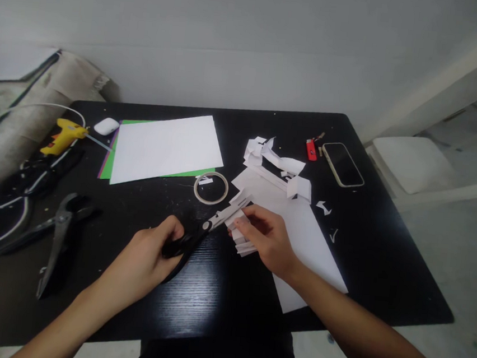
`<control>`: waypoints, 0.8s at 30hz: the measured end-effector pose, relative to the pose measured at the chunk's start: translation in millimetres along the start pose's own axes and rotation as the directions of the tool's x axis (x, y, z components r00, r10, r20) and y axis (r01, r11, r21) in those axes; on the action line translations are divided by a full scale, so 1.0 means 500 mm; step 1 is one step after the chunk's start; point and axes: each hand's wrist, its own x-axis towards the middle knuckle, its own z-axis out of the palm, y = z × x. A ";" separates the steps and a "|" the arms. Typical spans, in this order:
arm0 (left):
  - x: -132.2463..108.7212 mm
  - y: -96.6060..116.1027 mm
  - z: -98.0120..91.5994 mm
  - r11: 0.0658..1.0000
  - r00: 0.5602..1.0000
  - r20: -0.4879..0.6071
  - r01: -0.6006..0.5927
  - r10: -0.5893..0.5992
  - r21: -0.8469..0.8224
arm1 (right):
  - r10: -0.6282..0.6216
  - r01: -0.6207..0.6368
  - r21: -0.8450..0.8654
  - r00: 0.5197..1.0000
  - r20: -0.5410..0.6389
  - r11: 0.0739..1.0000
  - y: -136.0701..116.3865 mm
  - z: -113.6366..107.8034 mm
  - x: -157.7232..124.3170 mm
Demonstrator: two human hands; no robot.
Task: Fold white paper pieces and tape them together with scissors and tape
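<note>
My left hand (153, 252) is closed around the black handles of a pair of scissors (211, 223). The blades point up and to the right, and they meet a folded piece of white paper (239, 236). That folded paper is pinched in the fingers of my right hand (269, 238), just above the table. Under my right hand lies a sheet of white paper (308, 245). Folded and curled white paper pieces (282, 166) rest across its far end. A roll of tape (211, 189) lies flat beyond the scissors, with a small white scrap inside its ring.
White sheets (168, 147) lie over green ones at the back left. A yellow glue gun (64, 137), a white case (106, 126) and large pliers (60, 229) are on the left. A red lighter (311, 149), a phone (343, 165) and paper scraps (323, 208) lie right.
</note>
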 end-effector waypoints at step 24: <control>0.005 -0.010 -0.007 0.988 0.996 0.065 0.066 -0.057 -0.138 | 0.121 -0.116 0.153 0.992 -0.023 0.981 0.012 -0.007 0.011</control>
